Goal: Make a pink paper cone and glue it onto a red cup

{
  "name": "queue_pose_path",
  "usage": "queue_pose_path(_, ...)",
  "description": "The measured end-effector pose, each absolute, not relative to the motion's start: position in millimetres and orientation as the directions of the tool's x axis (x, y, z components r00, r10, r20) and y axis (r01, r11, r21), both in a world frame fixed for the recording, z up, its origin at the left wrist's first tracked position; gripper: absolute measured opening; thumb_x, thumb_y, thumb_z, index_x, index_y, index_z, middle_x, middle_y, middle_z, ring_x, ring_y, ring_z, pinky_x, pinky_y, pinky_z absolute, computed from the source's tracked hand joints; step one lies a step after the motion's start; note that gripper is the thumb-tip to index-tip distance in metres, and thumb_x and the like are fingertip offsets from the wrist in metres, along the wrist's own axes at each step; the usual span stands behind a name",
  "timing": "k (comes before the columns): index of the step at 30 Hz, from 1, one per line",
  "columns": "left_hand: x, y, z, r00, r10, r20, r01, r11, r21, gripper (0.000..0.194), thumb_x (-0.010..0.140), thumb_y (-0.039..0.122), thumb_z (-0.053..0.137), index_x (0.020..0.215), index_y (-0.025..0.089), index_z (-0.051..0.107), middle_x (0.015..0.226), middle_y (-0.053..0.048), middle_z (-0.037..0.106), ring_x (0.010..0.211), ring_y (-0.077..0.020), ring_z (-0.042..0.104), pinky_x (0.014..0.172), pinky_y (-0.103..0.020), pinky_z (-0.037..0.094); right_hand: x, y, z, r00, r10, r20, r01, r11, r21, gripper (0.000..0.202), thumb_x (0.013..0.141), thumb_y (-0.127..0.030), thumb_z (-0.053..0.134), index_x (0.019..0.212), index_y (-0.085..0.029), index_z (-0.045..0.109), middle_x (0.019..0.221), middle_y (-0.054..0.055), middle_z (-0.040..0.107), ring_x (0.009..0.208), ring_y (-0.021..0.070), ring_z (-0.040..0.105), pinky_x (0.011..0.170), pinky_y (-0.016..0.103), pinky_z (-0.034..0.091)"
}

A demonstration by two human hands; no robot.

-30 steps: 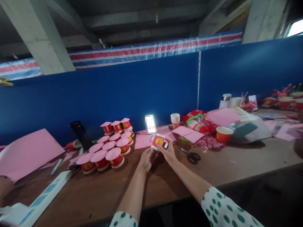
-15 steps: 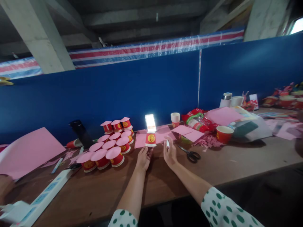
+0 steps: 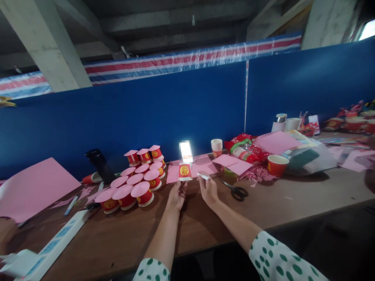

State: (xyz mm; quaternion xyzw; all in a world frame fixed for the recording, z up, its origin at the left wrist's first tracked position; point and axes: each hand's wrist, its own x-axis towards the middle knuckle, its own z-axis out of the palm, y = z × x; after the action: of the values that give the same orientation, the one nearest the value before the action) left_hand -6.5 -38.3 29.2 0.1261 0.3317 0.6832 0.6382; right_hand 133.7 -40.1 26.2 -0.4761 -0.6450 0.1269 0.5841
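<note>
A red paper cup (image 3: 184, 171) with a round gold emblem is upside down in front of me, its wide rim toward me. My left hand (image 3: 177, 196) has its fingers closed at the cup's near rim. To its right, my right hand (image 3: 209, 192) grips a slim white tube (image 3: 203, 176), which points left toward the cup; its exact kind is unclear. Pink paper (image 3: 202, 164) lies behind both hands. At the left stand several upturned red cups (image 3: 145, 197) topped with pink paper discs.
Black-handled scissors (image 3: 238, 193) lie right of my right hand, near pink scraps (image 3: 258, 175) and an upright red cup (image 3: 277, 166). A black bottle (image 3: 100, 166), a white power strip (image 3: 55, 242) and a large pink sheet (image 3: 38, 187) are at left. A blue partition (image 3: 175, 113) rises behind.
The white tube in my right hand has swung from near upright to lying sideways toward the cup. My left hand and the cup have shifted slightly left, the cup tilting a little.
</note>
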Motion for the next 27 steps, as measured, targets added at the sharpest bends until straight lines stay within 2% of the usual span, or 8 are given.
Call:
queue_pose_path(3,-6.7,-37.8,25.5,-0.136,0.976,-0.17,-0.765,0.005,0.643,0.01,0.081,0.008,0.05,0.082,0.01,0.059,0.077,-0.006,0.067,0.072,-0.012,0.065,0.063,-0.018,0.054,133.8,-39.9,21.3,0.023,0.851,0.525,0.581,0.416,-0.7,0.032,0.079,-0.014,0.044,0.108,-0.024,0.054,0.092,0.001,0.065,0.079,0.0152,0.06,0.071,0.024,0.042)
queue_pose_path(5,-6.6,-37.0,23.3,-0.132,0.976,-0.174,-0.754,0.015,0.657,0.008,0.08,0.008,0.051,0.083,0.01,0.059,0.077,-0.007,0.067,0.072,-0.0128,0.065,0.061,-0.019,0.054,133.8,-40.6,19.3,-0.073,0.898,0.434,0.687,0.361,-0.63,0.036,0.073,-0.012,0.049,0.106,-0.025,0.054,0.092,0.001,0.065,0.082,0.0167,0.059,0.069,0.024,0.04)
queue_pose_path(8,-5.7,-36.3,21.7,-0.129,0.975,-0.181,-0.736,0.028,0.677,0.007,0.079,0.008,0.052,0.083,0.01,0.058,0.078,-0.009,0.067,0.074,-0.014,0.066,0.061,-0.018,0.054,132.6,-42.8,18.8,-0.226,0.909,0.35,0.782,0.384,-0.491,0.032,0.072,-0.017,0.055,0.103,-0.022,0.055,0.092,0.004,0.065,0.086,0.0193,0.057,0.071,0.025,0.038)
queue_pose_path(11,-4.5,-36.4,21.5,-0.109,0.982,-0.156,-0.721,0.03,0.692,0.006,0.079,0.008,0.052,0.081,0.009,0.058,0.079,-0.01,0.067,0.074,-0.0143,0.066,0.063,-0.02,0.054,131.2,-44.9,19.4,-0.309,0.885,0.348,0.797,0.44,-0.413,0.03,0.074,-0.019,0.056,0.104,-0.021,0.055,0.094,0.006,0.065,0.089,0.0202,0.056,0.074,0.026,0.036)
queue_pose_path(27,-3.0,-37.4,22.7,-0.112,0.982,-0.153,-0.709,0.029,0.705,0.005,0.078,0.009,0.054,0.081,0.01,0.058,0.079,-0.01,0.067,0.073,-0.0145,0.066,0.064,-0.02,0.054,131.7,-46.6,20.9,-0.333,0.873,0.356,0.802,0.461,-0.38,0.032,0.073,-0.019,0.058,0.105,-0.019,0.054,0.095,0.008,0.065,0.088,0.0213,0.057,0.073,0.027,0.038)
